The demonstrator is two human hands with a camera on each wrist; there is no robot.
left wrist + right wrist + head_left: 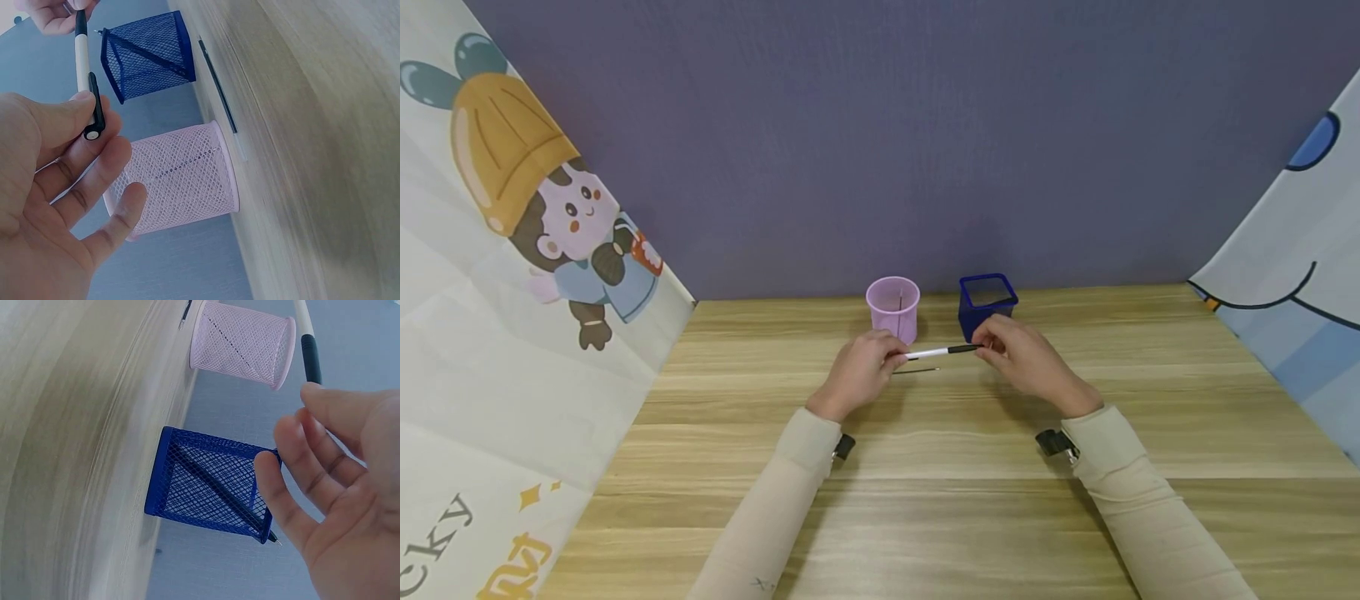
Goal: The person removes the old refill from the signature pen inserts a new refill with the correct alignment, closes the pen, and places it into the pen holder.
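A white pen [931, 353] with a black grip section and black clip is held level between both hands above the table. My left hand [859, 373] pinches its clip end between thumb and fingers. At the black end, my right hand [1028, 360] pinches it with thumb and fingertips. In the left wrist view, the other fingers of the left hand [69, 175] spread loosely. A thin dark pen refill [219, 90] with a clear end lies on the table below the pen.
Behind the left hand stands a pink round mesh pen holder [892, 321] with a thin dark stick inside. To its right, behind the right hand, is a blue square mesh holder [212, 506]; a dark pen [219, 487] leans in it. A grey-purple panel [850, 150] rises behind the table.
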